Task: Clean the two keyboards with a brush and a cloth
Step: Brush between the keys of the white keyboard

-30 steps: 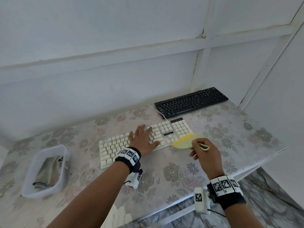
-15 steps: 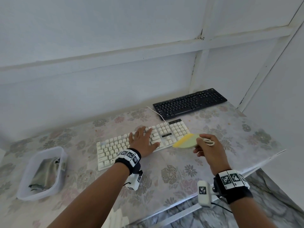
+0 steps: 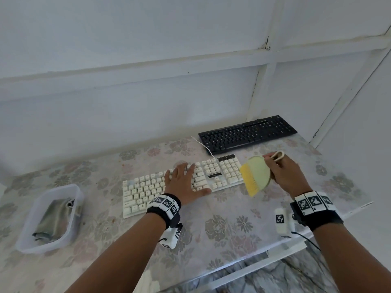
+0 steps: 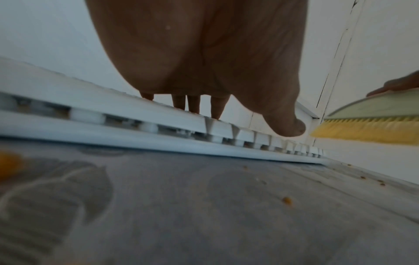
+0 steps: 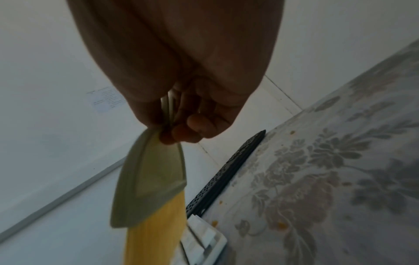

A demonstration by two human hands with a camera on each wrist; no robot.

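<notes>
Two keyboards lie on the table (image 3: 232, 225): the near keyboard (image 3: 148, 187) sits mid-table, and the far keyboard (image 3: 247, 134) lies behind it toward the back right corner, close to the wall. The left hand (image 3: 184, 182) rests flat on the near keyboard's middle, and the right hand (image 3: 285, 174) holds a brush (image 3: 256, 174) just off that keyboard's right end, above the table. A tub (image 3: 31, 225) with a cloth (image 3: 53, 218) in it stands near the left edge.

A table (image 3: 222, 227) under a floral cover meets pale blue-white panelled walls (image 3: 148, 49) at twelve o'clock; marbled floor (image 3: 296, 275) shows at five.
</notes>
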